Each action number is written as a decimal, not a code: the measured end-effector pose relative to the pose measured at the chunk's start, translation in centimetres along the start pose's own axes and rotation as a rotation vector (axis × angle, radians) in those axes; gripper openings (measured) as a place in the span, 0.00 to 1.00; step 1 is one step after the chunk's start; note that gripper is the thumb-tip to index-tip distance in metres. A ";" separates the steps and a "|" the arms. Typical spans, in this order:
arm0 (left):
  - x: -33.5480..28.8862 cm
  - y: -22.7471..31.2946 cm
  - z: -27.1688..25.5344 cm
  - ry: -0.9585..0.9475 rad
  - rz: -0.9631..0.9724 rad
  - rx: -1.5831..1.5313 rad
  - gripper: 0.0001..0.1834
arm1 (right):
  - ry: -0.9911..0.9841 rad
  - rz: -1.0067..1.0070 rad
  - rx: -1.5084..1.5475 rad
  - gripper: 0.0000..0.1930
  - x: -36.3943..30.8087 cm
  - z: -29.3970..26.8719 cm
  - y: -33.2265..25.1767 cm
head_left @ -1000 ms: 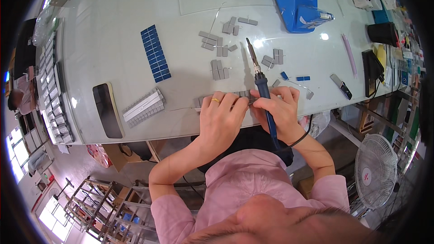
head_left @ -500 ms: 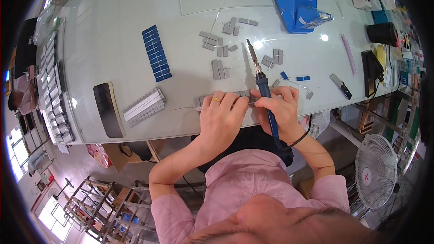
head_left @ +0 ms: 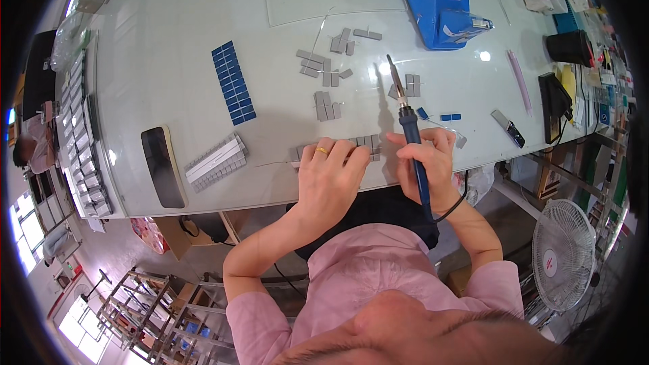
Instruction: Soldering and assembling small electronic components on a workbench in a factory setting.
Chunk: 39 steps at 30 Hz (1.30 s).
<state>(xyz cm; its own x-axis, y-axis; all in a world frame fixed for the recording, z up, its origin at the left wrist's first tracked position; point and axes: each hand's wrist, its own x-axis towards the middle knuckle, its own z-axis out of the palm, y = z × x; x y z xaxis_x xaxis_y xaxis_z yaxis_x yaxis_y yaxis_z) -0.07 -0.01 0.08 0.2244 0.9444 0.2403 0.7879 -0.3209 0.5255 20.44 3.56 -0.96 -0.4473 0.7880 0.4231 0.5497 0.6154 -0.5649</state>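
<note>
Shifted rightward, the right hand (head_left: pixel 434 165) grasps a dark-blue-handled, metal-tipped soldering iron (head_left: pixel 410 127); just left of it I see a row of matte grey rectangular strips (head_left: pixel 372 147), long axis left-right, beneath the nearer left hand (head_left: pixel 331 177), whose curled grip I can't confirm, along the glossy pale tabletop (head_left: pixel 159 78).
</note>
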 end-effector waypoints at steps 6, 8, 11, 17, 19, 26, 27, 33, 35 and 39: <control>-0.1 0.0 0.0 -0.017 0.009 0.026 0.08 | 0.028 0.016 -0.005 0.22 -0.1 -0.8 0.0; -0.1 0.1 0.0 -0.018 0.011 0.027 0.08 | 0.028 0.010 0.000 0.22 -0.1 -1.0 0.0; -0.2 0.1 0.0 -0.012 0.013 0.029 0.09 | -0.012 -0.024 0.028 0.22 -0.3 -0.9 -0.4; -0.4 0.1 0.1 -0.018 0.017 0.047 0.10 | -0.001 -0.041 0.047 0.22 -0.1 0.1 -0.6; -0.5 0.1 0.2 -0.004 0.033 0.073 0.10 | -0.014 -0.015 0.057 0.23 0.0 -0.2 -0.5; -0.8 0.0 0.4 0.030 0.067 0.105 0.12 | -0.117 0.059 0.207 0.33 0.8 -5.1 1.9; -0.8 -0.1 0.4 0.030 0.066 0.108 0.11 | -0.056 0.136 0.243 0.37 0.7 -5.5 1.9; -0.6 -0.2 0.5 0.029 0.057 0.071 0.11 | -0.096 0.371 0.492 0.15 2.3 -10.3 2.2; -0.8 -0.2 0.4 0.012 0.039 0.076 0.11 | -0.188 0.406 0.550 0.09 3.1 -10.3 1.5; -0.6 -0.1 0.4 0.008 0.034 0.078 0.11 | -0.389 0.358 0.550 0.10 4.0 -10.1 1.1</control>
<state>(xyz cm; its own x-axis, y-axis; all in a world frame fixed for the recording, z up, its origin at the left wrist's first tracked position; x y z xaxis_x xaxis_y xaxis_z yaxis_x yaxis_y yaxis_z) -0.07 -0.56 -0.42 0.2474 0.9324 0.2635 0.8222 -0.3459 0.4520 26.44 7.57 7.26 -0.5803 0.8109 -0.0750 0.3227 0.1444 -0.9354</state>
